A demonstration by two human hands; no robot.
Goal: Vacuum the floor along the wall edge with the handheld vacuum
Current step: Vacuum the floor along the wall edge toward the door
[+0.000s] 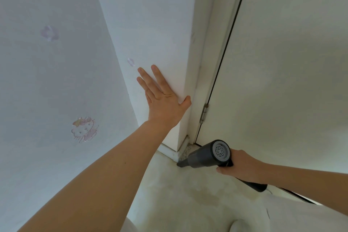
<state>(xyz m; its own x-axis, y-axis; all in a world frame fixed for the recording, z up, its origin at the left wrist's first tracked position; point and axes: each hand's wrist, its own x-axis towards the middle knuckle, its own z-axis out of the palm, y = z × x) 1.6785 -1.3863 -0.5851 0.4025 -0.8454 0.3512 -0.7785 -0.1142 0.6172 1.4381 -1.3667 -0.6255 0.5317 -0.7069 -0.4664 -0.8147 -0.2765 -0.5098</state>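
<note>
Your left hand lies flat on the wall corner, fingers straight. Your right hand grips the grey handheld vacuum, nozzle at the floor beside the baseboard, near the door. No readable writing shows.

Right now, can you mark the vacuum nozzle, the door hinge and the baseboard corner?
vacuum nozzle [183, 163], head view, its dark tapered tip near the floor.
door hinge [204, 113], head view, middle of the metal barrel.
baseboard corner [176, 154], head view, white trim's outer end.
</note>
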